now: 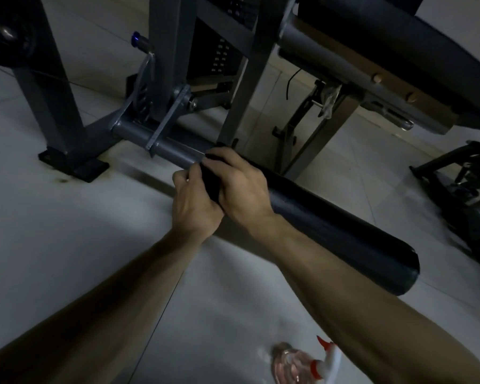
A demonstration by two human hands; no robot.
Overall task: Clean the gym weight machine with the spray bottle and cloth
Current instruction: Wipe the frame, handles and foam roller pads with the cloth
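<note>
A dark padded roller (344,231) of the weight machine runs from the centre down to the right on a grey steel bar (175,153). Both my hands meet at the roller's upper end. My left hand (194,206) and my right hand (241,189) each grip a dark cloth (209,181) that is pressed against the roller between them. The clear spray bottle (297,367) with a white and red trigger head lies on the floor at the bottom, under my right forearm. No hand touches it.
The grey machine frame (172,51) with its weight stack (225,56) rises behind the bar, and a black foot plate (75,164) sits on the pale tiled floor at left. A padded bench (399,45) fills the upper right, with another black frame (455,176) at the right edge.
</note>
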